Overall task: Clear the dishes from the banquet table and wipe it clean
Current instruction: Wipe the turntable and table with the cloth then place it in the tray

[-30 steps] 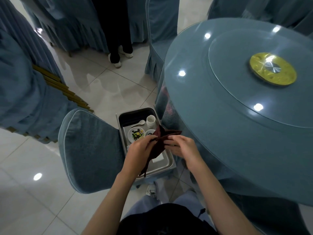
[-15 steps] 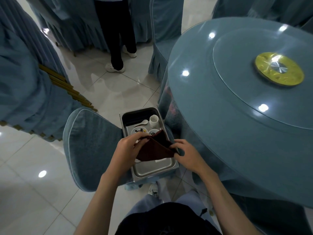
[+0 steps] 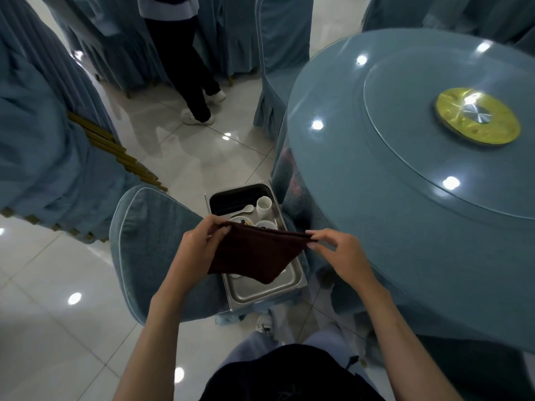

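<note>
A dark maroon cloth [image 3: 254,251] hangs spread between my hands, above a steel pan [image 3: 260,293]. My left hand [image 3: 199,244] pinches its left corner and my right hand [image 3: 338,253] pinches its right corner. The pan sits on a chair seat and holds a white cup [image 3: 264,206], a white spoon [image 3: 246,210] and small dishes with food scraps, partly hidden by the cloth. The round banquet table [image 3: 376,215], covered in grey-blue, stands to the right with a glass turntable [image 3: 434,157] and its gold hub [image 3: 477,120].
A blue covered chair [image 3: 150,250] carries the pan, its back to the left. Another covered chair [image 3: 278,53] stands behind the table. A person in dark trousers [image 3: 185,68] stands on the tiled floor at the back. More covered chairs line the left side.
My hands have moved apart, pulling the bunched cloth open and flat between them. The person at the back has stepped a little.
</note>
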### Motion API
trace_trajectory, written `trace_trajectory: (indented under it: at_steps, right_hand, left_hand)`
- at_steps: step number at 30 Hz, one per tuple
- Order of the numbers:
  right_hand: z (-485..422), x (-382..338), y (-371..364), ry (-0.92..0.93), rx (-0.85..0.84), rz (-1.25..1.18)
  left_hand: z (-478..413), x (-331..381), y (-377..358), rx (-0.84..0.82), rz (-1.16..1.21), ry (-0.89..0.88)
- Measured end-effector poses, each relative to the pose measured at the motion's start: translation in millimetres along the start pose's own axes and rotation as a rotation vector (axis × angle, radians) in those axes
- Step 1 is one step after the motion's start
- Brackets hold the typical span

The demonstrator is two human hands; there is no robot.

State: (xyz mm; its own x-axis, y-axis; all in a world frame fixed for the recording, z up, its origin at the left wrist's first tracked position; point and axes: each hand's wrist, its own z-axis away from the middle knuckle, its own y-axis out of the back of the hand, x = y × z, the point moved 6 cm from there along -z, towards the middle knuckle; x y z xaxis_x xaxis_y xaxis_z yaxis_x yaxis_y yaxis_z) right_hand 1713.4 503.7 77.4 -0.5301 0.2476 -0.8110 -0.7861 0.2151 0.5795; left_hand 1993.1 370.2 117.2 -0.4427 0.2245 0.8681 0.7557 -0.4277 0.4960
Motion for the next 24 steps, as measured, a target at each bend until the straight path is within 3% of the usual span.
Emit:
trace_trajectory:
  at_steps: [13,17,24]
  right_hand:
    - [-2,-10,-10,-0.117,0.018,-0.465]
    - [-1,-3,-20,-0.156,-0.044,-0.423]
    - [11,-5,-40,-0.244,-0.173,-0.597]
  left_hand:
    - [-1,5,-2,-0.082,0.167,0.097]
    - [3,13,-5,-0.083,0.258,0.11]
    - [3,-6,-7,-0.001,0.314,0.244]
